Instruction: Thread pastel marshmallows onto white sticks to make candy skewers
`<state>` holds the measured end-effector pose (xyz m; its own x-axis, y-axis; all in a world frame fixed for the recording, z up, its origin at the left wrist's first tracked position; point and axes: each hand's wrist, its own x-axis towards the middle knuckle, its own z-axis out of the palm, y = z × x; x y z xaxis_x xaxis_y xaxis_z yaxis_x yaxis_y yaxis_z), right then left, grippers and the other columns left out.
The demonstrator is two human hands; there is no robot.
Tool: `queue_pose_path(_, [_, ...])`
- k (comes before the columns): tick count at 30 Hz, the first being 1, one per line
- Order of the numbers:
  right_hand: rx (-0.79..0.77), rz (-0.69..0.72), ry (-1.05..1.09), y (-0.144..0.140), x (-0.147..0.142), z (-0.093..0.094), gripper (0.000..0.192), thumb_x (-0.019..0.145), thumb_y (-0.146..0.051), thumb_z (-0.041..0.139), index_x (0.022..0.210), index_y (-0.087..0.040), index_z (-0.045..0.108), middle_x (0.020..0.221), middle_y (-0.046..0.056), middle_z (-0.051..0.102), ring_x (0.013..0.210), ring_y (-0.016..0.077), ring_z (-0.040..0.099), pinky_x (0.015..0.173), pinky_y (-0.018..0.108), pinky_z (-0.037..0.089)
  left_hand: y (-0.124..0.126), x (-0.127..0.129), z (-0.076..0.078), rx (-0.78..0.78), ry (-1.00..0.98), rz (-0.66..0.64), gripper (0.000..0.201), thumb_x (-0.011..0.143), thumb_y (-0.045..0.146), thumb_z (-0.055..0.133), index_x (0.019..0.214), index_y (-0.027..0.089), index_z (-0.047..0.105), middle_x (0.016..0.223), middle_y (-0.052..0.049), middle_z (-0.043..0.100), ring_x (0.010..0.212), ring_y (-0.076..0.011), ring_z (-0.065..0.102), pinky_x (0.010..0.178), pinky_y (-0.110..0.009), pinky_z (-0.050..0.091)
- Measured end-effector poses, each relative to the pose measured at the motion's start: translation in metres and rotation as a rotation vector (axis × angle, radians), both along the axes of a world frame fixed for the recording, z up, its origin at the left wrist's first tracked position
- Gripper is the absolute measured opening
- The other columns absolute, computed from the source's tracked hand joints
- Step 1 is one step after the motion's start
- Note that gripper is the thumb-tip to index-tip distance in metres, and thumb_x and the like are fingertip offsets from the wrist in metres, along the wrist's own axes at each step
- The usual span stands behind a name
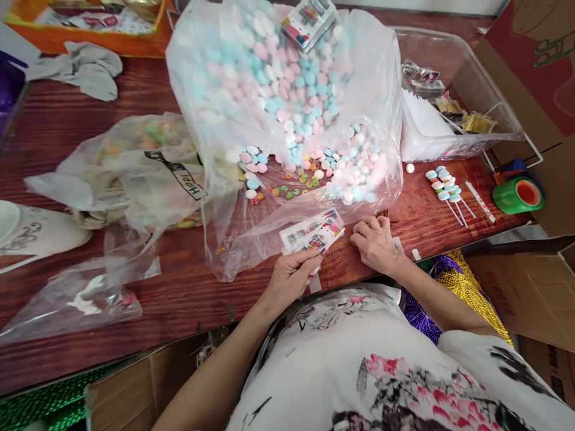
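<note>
From the head camera, the left hand (293,274) is closed on a small stack of printed, brightly coloured paper-and-film packets (313,232), pinching their near end so they fan out over the dark red wooden table (179,293), close to its near edge. The right hand (374,242) rests curled on the table just beside the packets, fingertips down on the wood; it seems to be pressing or picking at something small, but the fingers hide it, so I cannot tell whether it holds anything. Just beyond both hands gapes the mouth of the large clear plastic bag of pink, blue and white round sweets (287,84), with loose sweets and small coloured rings lying inside its lip. The likeliest mishap is a hand or the packets snagging that slack film and dragging sweets out over the table's near edge, which lies just under the wrists. The loose pinch could also let the packets slide apart. Room is tight to the left, where a crumpled clear bag with black lettering (148,173) lies; to the right there is bare wood before the sweet-threaded white sticks (445,188) and the green tape roll (518,194)
</note>
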<state>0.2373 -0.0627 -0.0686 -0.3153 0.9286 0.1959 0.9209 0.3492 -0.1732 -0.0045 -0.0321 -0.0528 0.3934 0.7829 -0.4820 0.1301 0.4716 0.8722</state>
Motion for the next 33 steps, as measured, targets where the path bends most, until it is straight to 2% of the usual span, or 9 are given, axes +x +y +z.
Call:
queue_pose_path(3, [-0.056, 0.065, 0.075, 0.009, 0.005, 0.007, 0.015, 0.085, -0.008, 0.05, 0.083, -0.018, 0.06, 0.095, 0.008, 0.063, 0.099, 0.024, 0.044, 0.085, 0.043, 0.028, -0.003, -0.006, 0.005, -0.084, -0.054, 0.094, 0.036, 0.066, 0.045, 0.078, 0.083, 0.013, 0.072, 0.055, 0.004, 0.049, 0.046, -0.0054, 0.038, 0.044, -0.019, 0.027])
queue_pose_path(7, [-0.078, 0.101, 0.451, 0.012, 0.005, 0.024, 0.016, 0.093, -0.013, 0.041, 0.084, -0.02, 0.053, 0.086, 0.005, 0.06, 0.088, 0.0199, 0.049, 0.081, 0.037, 0.036, -0.005, -0.005, 0.017, -0.12, -0.142, 0.126, 0.028, 0.068, 0.04, 0.077, 0.079, 0.015, 0.072, 0.062, 0.002, 0.054, 0.047, -0.0047, 0.038, 0.043, -0.018, 0.028])
queue_pose_path(11, [-0.033, 0.115, 0.51, 0.01, -0.017, 0.034, 0.016, 0.092, -0.015, 0.044, 0.084, -0.021, 0.057, 0.08, 0.004, 0.061, 0.082, 0.0201, 0.05, 0.077, 0.036, 0.036, 0.005, 0.016, 0.031, 0.134, -0.176, 0.035, 0.018, 0.072, 0.035, 0.073, 0.077, 0.018, 0.076, 0.096, -0.006, 0.065, 0.065, -0.0096, 0.052, 0.054, -0.022, 0.042])
queue_pose_path(15, [0.015, 0.061, 0.57, 0.006, -0.037, 0.034, 0.013, 0.09, -0.016, 0.051, 0.087, -0.021, 0.063, 0.08, 0.004, 0.065, 0.081, 0.0199, 0.053, 0.078, 0.037, 0.037, 0.016, 0.026, 0.038, 0.382, -0.154, -0.122, 0.018, 0.08, 0.031, 0.067, 0.074, 0.017, 0.076, 0.086, -0.007, 0.064, 0.076, -0.0148, 0.056, 0.068, -0.026, 0.047])
queue_pose_path(18, [-0.03, 0.017, 0.75, 0.002, -0.039, 0.03, 0.008, 0.089, -0.019, 0.057, 0.092, -0.022, 0.064, 0.083, 0.002, 0.066, 0.081, 0.0182, 0.056, 0.077, 0.034, 0.04, 0.016, 0.018, 0.035, 0.276, -0.157, -0.169, 0.02, 0.08, 0.031, 0.067, 0.07, 0.014, 0.073, 0.074, -0.004, 0.057, 0.059, -0.0091, 0.047, 0.053, -0.022, 0.039])
queue_pose_path(22, [-0.19, 0.095, 0.856, 0.0, -0.037, 0.027, 0.01, 0.09, -0.025, 0.059, 0.085, -0.022, 0.066, 0.078, 0.001, 0.066, 0.078, 0.0167, 0.057, 0.074, 0.032, 0.044, 0.013, 0.005, 0.03, 0.035, -0.224, -0.152, 0.023, 0.074, 0.035, 0.073, 0.07, 0.013, 0.07, 0.065, 0.0, 0.053, 0.049, -0.0056, 0.04, 0.042, -0.018, 0.029])
queue_pose_path(27, [-0.29, 0.143, 0.873, -0.002, -0.033, 0.038, 0.019, 0.091, -0.021, 0.053, 0.074, -0.02, 0.062, 0.069, 0.0, 0.059, 0.071, 0.0155, 0.052, 0.067, 0.031, 0.043, 0.013, -0.001, 0.025, 0.014, -0.228, -0.054, 0.027, 0.072, 0.039, 0.075, 0.071, 0.013, 0.069, 0.067, 0.002, 0.049, 0.046, -0.0037, 0.038, 0.039, -0.018, 0.026])
queue_pose_path(29, [-0.243, 0.112, 0.872, -0.006, -0.031, 0.047, 0.019, 0.091, -0.019, 0.052, 0.074, -0.021, 0.061, 0.067, 0.0, 0.057, 0.07, 0.0163, 0.051, 0.066, 0.032, 0.042, 0.014, 0.0, 0.024, 0.072, -0.178, 0.008, 0.027, 0.071, 0.04, 0.075, 0.072, 0.013, 0.07, 0.069, 0.001, 0.051, 0.05, -0.0047, 0.042, 0.042, -0.018, 0.029])
queue_pose_path(33, [0.061, 0.066, 0.902, -0.011, -0.04, 0.057, 0.016, 0.086, -0.012, 0.057, 0.088, -0.025, 0.066, 0.068, 0.0, 0.06, 0.068, 0.0172, 0.051, 0.069, 0.036, 0.043, 0.011, 0.008, 0.023, 0.062, -0.149, 0.116, 0.031, 0.069, 0.043, 0.074, 0.079, 0.014, 0.072, 0.063, 0.002, 0.053, 0.053, -0.0059, 0.042, 0.047, -0.019, 0.032])
